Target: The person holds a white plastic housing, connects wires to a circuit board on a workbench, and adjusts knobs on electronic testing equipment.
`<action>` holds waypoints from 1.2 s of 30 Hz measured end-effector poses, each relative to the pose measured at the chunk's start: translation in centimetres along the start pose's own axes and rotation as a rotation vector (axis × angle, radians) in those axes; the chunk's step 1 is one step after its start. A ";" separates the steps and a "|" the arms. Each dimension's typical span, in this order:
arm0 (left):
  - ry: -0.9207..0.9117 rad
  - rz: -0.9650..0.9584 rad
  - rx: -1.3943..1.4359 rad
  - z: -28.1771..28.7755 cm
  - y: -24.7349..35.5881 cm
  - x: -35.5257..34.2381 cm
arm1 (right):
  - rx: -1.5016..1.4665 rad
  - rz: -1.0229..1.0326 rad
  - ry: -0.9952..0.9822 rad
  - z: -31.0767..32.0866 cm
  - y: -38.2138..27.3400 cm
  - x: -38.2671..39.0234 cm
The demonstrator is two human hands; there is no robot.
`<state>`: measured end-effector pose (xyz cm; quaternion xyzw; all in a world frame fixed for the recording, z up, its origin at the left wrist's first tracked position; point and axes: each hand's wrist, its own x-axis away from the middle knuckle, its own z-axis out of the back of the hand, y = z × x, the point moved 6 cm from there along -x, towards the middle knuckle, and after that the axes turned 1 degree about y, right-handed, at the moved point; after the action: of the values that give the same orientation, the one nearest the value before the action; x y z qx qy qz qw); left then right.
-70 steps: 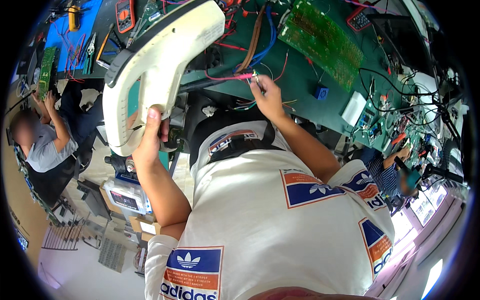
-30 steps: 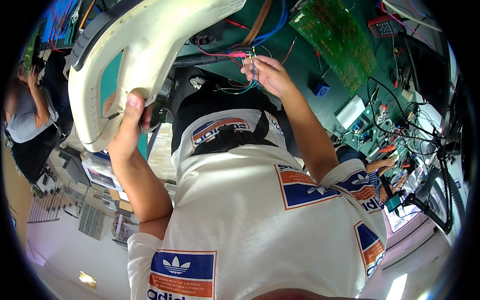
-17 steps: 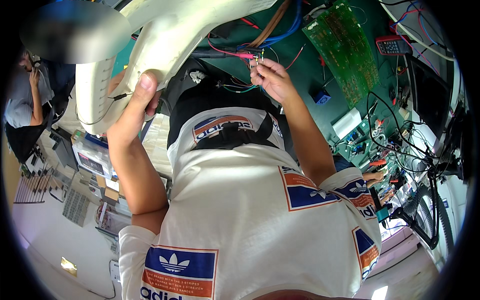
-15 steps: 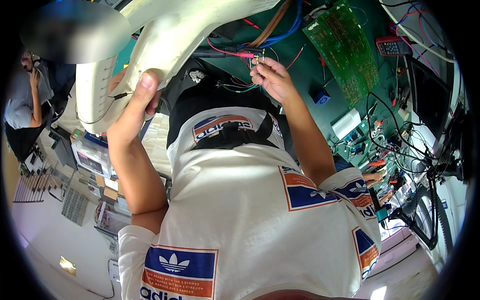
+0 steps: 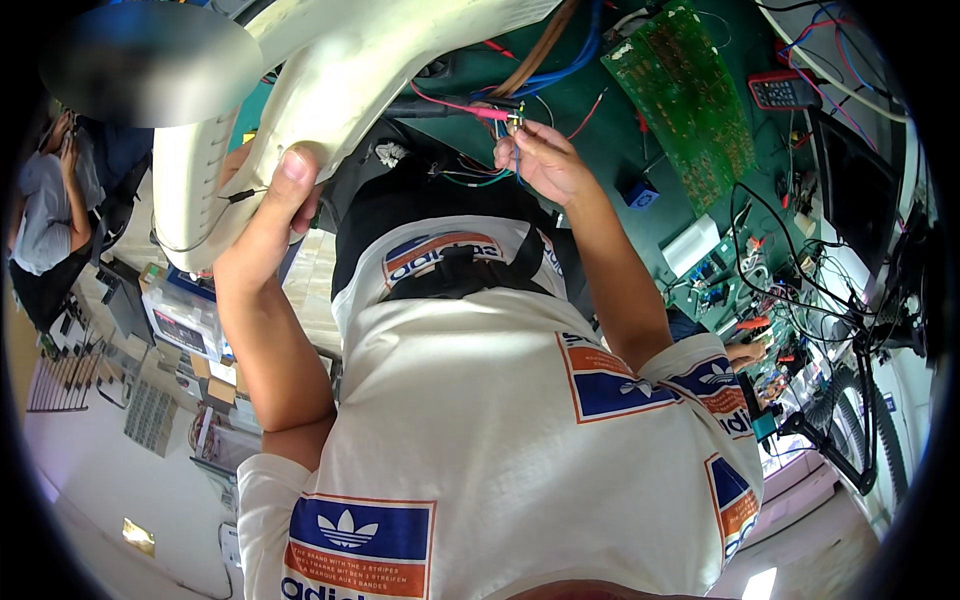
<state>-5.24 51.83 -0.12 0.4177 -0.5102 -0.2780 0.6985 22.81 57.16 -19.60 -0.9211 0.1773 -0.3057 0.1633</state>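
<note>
My left hand is closed on the edge of a large cream plastic shell, its thumb lying along the near side. A thin wire with a small black sleeve runs over the shell beside that thumb. My right hand pinches a small cluster of thin wires, a blue one hanging past the fingertips. A pink-sleeved lead ends at those fingertips, next to a thick black cable. What exactly sits between the fingertips is too small to tell.
On the green bench mat lie a green circuit board, a blue block, a white box and a red multimeter. Brown and blue cables cross at the back. A black monitor and tangled cables stand right. Another person is far left.
My right hand has shifted slightly down, and a blue wire now shows across its fingers. My left hand and the shell stay put.
</note>
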 end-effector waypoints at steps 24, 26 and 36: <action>-0.029 0.085 -0.377 -1.9 0.5 1.2 | 1.139 0.387 0.865 0.1 -0.3 2.1; -0.172 0.037 -0.291 -1.9 -2.1 -1.6 | 1.183 0.434 0.988 1.2 -0.3 4.0; -0.344 -0.043 -0.293 -1.7 -8.0 -8.8 | 1.391 0.311 0.836 2.2 3.6 8.2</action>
<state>-6.16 55.55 -11.52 0.2690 -0.5670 -0.4310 0.6483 29.53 50.87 -18.63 -0.3850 0.1191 -0.6369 0.6572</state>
